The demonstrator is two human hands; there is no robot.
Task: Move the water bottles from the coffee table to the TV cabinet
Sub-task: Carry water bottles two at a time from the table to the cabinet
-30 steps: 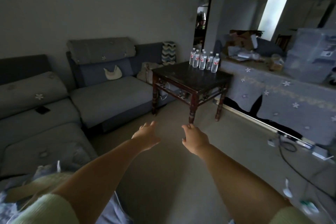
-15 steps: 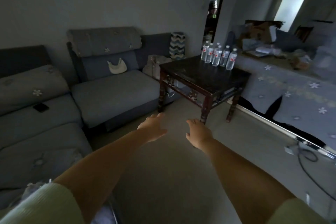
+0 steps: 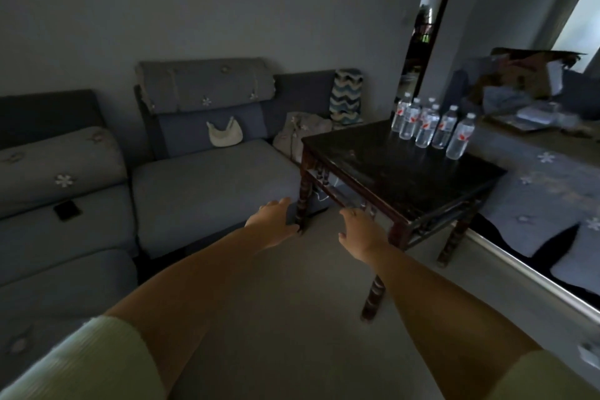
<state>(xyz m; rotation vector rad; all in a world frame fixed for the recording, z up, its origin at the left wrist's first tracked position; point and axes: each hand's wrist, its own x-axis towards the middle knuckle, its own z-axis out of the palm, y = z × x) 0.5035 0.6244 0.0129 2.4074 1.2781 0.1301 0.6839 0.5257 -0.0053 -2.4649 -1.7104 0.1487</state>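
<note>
Several clear water bottles (image 3: 430,125) with red-and-white labels stand upright in a cluster at the far right corner of a dark wooden coffee table (image 3: 383,169). Right of the table runs the long TV cabinet (image 3: 552,185), draped in a grey cloth with white flowers. My left hand (image 3: 274,221) and my right hand (image 3: 360,230) are stretched out in front of me, palms down, fingers loosely apart, holding nothing. Both hang short of the table's near edge, well away from the bottles.
A grey sectional sofa (image 3: 207,178) lines the left and back, with a black phone (image 3: 67,210) on a seat and a white bag (image 3: 225,136) against its back. Boxes and clutter (image 3: 526,81) sit on the cabinet's far end. Pale bare floor (image 3: 292,302) lies below my arms.
The view has closed in on the coffee table, which now looks larger and nearer. Both hands stay outstretched and empty, now close to the table's near edge.
</note>
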